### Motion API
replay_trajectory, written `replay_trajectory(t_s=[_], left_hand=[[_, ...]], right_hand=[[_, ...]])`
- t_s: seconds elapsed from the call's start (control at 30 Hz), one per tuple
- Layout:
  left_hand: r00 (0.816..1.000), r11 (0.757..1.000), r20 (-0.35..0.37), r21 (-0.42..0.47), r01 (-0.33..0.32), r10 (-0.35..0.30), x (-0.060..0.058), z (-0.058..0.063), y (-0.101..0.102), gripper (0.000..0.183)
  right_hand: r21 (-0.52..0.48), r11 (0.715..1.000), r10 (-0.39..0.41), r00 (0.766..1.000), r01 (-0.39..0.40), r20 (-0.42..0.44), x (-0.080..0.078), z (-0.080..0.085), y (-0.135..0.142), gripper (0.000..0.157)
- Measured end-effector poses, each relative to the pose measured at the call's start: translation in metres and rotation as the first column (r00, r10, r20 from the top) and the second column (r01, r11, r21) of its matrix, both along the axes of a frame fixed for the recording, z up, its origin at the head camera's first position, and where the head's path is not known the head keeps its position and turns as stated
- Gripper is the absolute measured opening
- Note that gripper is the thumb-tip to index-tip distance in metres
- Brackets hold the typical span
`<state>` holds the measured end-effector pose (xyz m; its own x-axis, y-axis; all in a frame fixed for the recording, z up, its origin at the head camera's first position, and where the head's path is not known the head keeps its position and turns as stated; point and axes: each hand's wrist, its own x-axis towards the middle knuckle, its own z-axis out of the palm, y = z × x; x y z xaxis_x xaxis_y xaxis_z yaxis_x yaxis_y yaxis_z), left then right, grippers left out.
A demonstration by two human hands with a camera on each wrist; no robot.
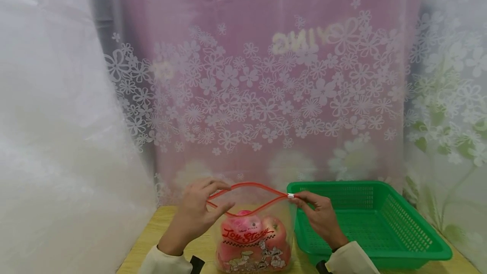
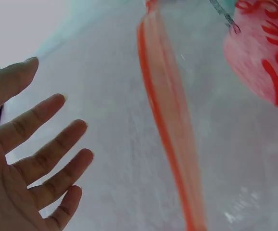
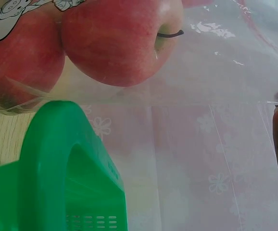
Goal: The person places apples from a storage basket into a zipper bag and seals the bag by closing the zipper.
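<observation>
A clear zipper bag [image 1: 255, 240] printed with red "Toy Story" lettering stands upright on the table, several red apples [image 3: 120, 43] inside. Its mouth gapes between two red zip strips [image 1: 249, 184], which meet at a white slider [image 1: 291, 195] on the right. My right hand [image 1: 317, 217] pinches the bag's top corner beside that slider; only the edge of this hand shows in the right wrist view. At the left end of the mouth is my left hand [image 1: 198, 210]. Its fingers [image 2: 52, 159] are spread and hold nothing, apart from the red strip in the left wrist view.
Right of the bag stands a green plastic basket [image 1: 380, 261] with slotted walls, its rim close to the bag and my right hand. Both are on a light wood table [image 1: 152, 240]. Flower-patterned curtains [image 1: 247, 96] hang behind and at both sides.
</observation>
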<state>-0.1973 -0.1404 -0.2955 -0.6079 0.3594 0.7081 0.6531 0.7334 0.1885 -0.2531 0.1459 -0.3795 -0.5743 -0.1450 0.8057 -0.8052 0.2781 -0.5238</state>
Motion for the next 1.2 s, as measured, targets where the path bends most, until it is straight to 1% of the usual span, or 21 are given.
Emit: replay_trajectory(t_s=[0.07, 0.1, 0.13, 0.23, 0.3, 0.33, 0.37, 0.5, 0.6, 0.7, 0.83, 1.0, 1.2], left_hand=[[1.0, 0.996, -0.027, -0.093, 0.002, -0.005, 0.004, 0.005, 0.012, 0.027], [1.0, 0.992, -0.027, -0.128, 0.008, -0.012, 0.006, 0.007, 0.018, 0.028], [1.0, 0.986, -0.021, -0.165, 0.01, -0.014, 0.007, 0.009, 0.024, 0.029], [0.999, 0.972, -0.031, -0.235, 0.028, -0.037, 0.007, 0.011, 0.04, 0.034], [0.999, 0.959, -0.035, -0.281, 0.028, -0.039, 0.005, 0.011, 0.05, 0.036], [0.999, 0.951, -0.038, -0.308, 0.024, -0.037, 0.005, 0.011, 0.055, 0.039], [0.998, 0.944, -0.042, -0.33, 0.019, -0.035, 0.004, 0.01, 0.06, 0.04], [1.0, 0.907, -0.003, -0.422, -0.005, 0.004, 0.001, 0.01, 0.077, 0.043], [0.999, 0.885, 0.026, -0.464, -0.019, 0.035, -0.002, 0.01, 0.087, 0.04], [0.997, 0.867, 0.039, -0.497, -0.035, 0.063, -0.006, 0.012, 0.096, 0.034], [0.994, 0.842, 0.049, -0.536, -0.056, 0.097, -0.014, 0.015, 0.105, 0.034], [0.99, 0.811, 0.052, -0.58, -0.075, 0.129, -0.024, 0.015, 0.115, 0.034], [0.983, 0.756, 0.02, -0.642, -0.126, 0.181, -0.034, 0.012, 0.127, 0.027]], right_hand=[[-0.014, 1.0, 0.004, 1.0, -0.004, -0.01, -0.001, -0.002, -0.001, 0.017], [-0.019, 1.0, 0.004, 1.0, -0.005, -0.021, -0.005, -0.006, 0.0, 0.018], [-0.016, 1.0, 0.006, 0.999, -0.007, -0.032, -0.012, -0.013, 0.002, 0.019], [-0.023, 1.0, -0.003, 0.999, 0.001, -0.05, -0.023, -0.023, 0.006, 0.021], [-0.02, 1.0, -0.01, 0.998, 0.009, -0.06, -0.029, -0.028, 0.008, 0.022], [-0.018, 1.0, -0.014, 0.998, 0.013, -0.065, -0.028, -0.027, 0.008, 0.023], [-0.024, 1.0, -0.016, 0.998, 0.014, -0.066, -0.024, -0.023, 0.006, 0.022], [-0.016, 1.0, 0.01, 0.996, -0.011, -0.092, -0.017, -0.016, 0.004, 0.023], [-0.008, 1.0, 0.029, 0.995, -0.03, -0.091, -0.009, -0.008, 0.002, 0.02], [-0.002, 1.0, 0.024, 0.995, -0.025, -0.093, -0.003, -0.002, 0.001, 0.018], [-0.002, 1.0, 0.016, 0.993, -0.016, -0.119, -0.002, 0.0, 0.001, 0.019], [-0.018, 0.999, 0.026, 0.989, -0.029, -0.142, -0.004, -0.001, 0.0, 0.02], [-0.01, 1.0, 0.014, 0.993, -0.015, -0.116, -0.002, 0.001, -0.001, 0.019]])
